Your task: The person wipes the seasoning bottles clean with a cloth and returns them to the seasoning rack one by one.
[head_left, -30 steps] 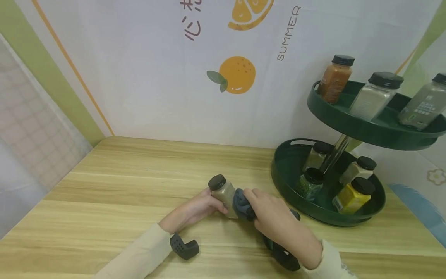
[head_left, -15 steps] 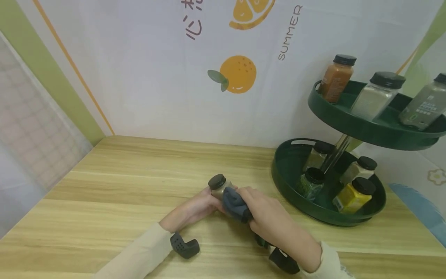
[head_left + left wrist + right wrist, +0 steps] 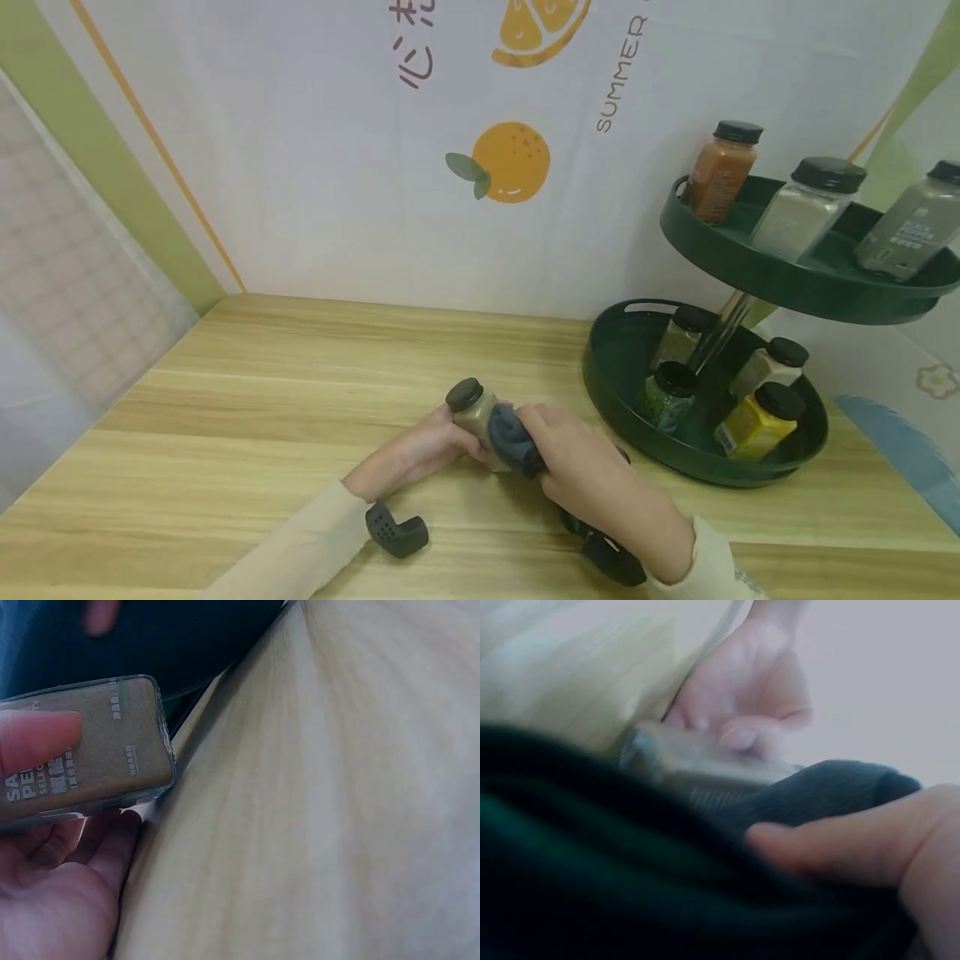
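In the head view my left hand [image 3: 438, 446] grips a clear spice jar [image 3: 476, 420] with a black lid and beige-brown powder inside. The jar leans, its lid toward the upper left. My right hand [image 3: 581, 457] holds a bunched blue-grey cloth [image 3: 513, 439] against the jar's side, covering part of it. The left wrist view shows white lettering on the jar [image 3: 105, 746], with the thumb laid across it and the other fingers beneath. In the right wrist view the right thumb presses on the cloth [image 3: 821, 791], whose dark folds hide much of the lower frame.
A two-tier dark green rack stands at the right. Its upper tray [image 3: 795, 283] bears an orange jar [image 3: 722, 179], a pale jar [image 3: 798, 221] and a black pepper jar [image 3: 911, 233]. Several more jars sit in the lower tray [image 3: 611, 387]. Beneath the hands is a wooden table [image 3: 262, 400].
The cloth slid up and left over the jar, then slipped back a little to the lower right, baring more of the jar. My left hand stays nearly still.
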{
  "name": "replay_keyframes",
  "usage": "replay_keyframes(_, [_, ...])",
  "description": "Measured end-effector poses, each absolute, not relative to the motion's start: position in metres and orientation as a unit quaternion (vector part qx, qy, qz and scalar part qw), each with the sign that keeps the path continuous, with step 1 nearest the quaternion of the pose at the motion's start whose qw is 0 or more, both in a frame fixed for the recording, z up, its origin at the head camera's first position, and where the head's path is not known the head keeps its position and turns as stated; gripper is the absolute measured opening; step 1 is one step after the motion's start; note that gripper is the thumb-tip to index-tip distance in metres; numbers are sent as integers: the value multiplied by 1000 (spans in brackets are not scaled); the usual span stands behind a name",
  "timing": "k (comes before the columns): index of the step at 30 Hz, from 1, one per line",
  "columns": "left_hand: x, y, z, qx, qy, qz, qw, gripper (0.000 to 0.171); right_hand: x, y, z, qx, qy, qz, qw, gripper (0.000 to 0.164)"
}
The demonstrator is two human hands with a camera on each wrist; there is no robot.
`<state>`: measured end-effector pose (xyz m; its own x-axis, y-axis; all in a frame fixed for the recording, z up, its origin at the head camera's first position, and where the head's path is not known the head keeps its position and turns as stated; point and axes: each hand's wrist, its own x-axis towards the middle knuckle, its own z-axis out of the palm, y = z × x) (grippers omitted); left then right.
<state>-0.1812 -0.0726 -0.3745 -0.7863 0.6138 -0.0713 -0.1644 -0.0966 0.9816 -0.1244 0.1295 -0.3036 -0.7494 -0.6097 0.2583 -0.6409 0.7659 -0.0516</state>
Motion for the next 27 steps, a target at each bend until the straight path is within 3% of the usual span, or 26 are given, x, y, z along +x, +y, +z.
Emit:
replay_keyframes(5, [-182, -72, -374, 192, 617, 713, 272, 72, -120, 127, -301, 369, -916, 92, 130, 49])
replay_keyframes(10, [-182, -71, -374, 195, 613, 715, 275, 75, -121, 129, -300, 335, -933, 82, 105, 56])
replay_keyframes(18, [-181, -69, -372, 183, 613, 722, 262, 73, -129, 135, -302, 294, -952, 40, 79, 43])
replay_keyframes(27, [-181, -69, -372, 181, 622, 713, 270, 78, -122, 130, -299, 357, -928, 55, 95, 54])
